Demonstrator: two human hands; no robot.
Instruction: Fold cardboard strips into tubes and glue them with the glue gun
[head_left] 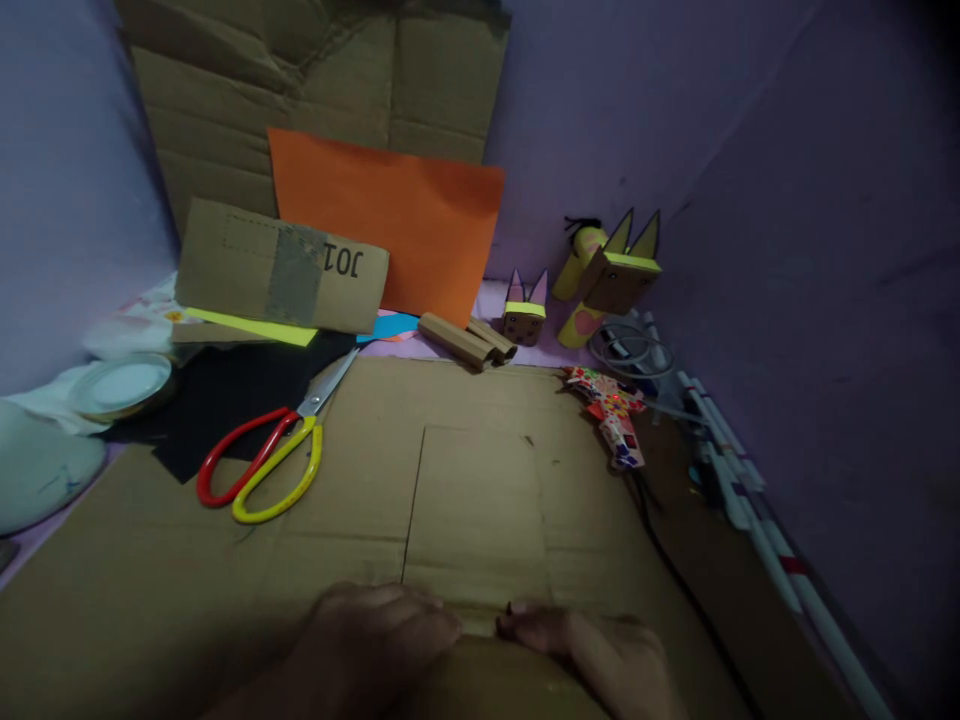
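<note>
A flat rectangular piece of cardboard (476, 510) lies on the larger cardboard sheet (345, 560) in front of me. My left hand (375, 640) is closed at its near left edge, fingers together and bent over it. At the near right edge, my right hand (592, 650) pinches, thumb and fingers close together. The near edge looks bent up or curled between the hands, though dim light and the fingers hide how. Large scissors (315, 400) with one red and one yellow handle lie partly open on the left, apart from both hands.
A patterned glue gun (611, 410) lies at right, its black cord (682, 590) running toward me. Behind are cardboard tubes (457, 340), a small eared box face (525, 312), a cardboard animal (615, 275) and orange paper (390, 220). A round lidded container (120, 385) stands left.
</note>
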